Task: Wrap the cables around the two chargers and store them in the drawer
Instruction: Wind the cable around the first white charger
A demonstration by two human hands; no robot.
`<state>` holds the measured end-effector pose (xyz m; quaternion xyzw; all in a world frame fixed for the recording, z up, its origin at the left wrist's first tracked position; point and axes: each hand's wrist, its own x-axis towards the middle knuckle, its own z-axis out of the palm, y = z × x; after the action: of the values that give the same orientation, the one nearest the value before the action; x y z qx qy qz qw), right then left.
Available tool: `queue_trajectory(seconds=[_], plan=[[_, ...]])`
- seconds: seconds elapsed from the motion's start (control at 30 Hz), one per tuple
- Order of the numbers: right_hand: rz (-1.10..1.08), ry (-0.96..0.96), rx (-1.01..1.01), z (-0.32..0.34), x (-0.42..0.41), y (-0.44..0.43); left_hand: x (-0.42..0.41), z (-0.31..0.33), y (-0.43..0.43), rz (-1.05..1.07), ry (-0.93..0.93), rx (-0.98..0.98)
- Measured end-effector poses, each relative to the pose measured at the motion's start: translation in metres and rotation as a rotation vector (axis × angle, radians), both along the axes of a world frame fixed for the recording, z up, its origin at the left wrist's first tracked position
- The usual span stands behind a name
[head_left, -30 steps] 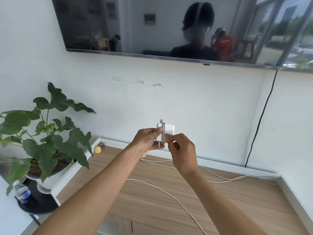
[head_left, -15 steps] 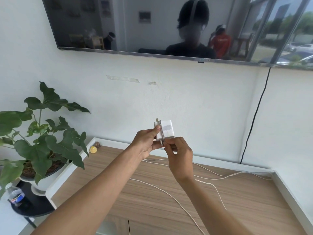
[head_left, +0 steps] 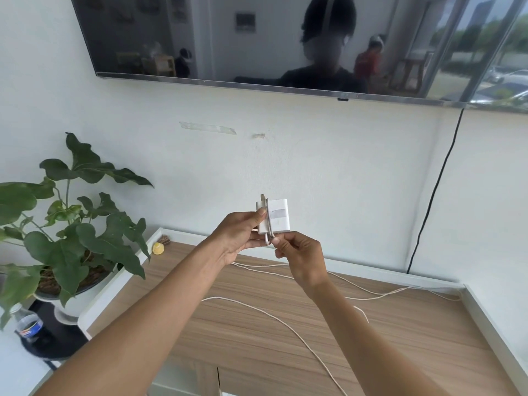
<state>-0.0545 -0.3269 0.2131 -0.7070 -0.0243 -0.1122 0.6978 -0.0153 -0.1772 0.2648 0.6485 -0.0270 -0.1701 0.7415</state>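
Note:
A white charger block is held up in front of the wall, above the wooden cabinet top. My left hand grips its left side, thumb on the front face. A couple of turns of white cable run vertically over the block near its left edge. My right hand pinches that cable just under the block. More white cable trails loose across the cabinet top toward me and to the right. Only one charger shows, and no open drawer is in view.
A potted plant stands left of the cabinet, with a plastic bottle on a dark stand below it. A small yellow object lies in the cabinet's back left corner. A wall-mounted TV hangs above; its black cord drops at right.
The charger block now sits a little more clear of my hands. My right hand has come down from the block's front to pinch the cable under it.

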Motion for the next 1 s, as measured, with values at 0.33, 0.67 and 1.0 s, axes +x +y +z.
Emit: queue_trajectory(seconds=[0.33, 0.67, 1.0], plan=[[0.115, 0.055, -0.668, 0.011, 0.015, -0.021, 0.001, 0.002, 0.017, -0.165, -0.215, 0.278], [0.46, 0.31, -0.886, 0.073, 0.033, -0.04, -0.012, 0.0, 0.032, -0.417, -0.162, 0.478], [0.309, 0.408, -0.739, 0.099, 0.021, -0.024, -0.015, -0.013, 0.028, -0.234, -0.285, 0.57]])
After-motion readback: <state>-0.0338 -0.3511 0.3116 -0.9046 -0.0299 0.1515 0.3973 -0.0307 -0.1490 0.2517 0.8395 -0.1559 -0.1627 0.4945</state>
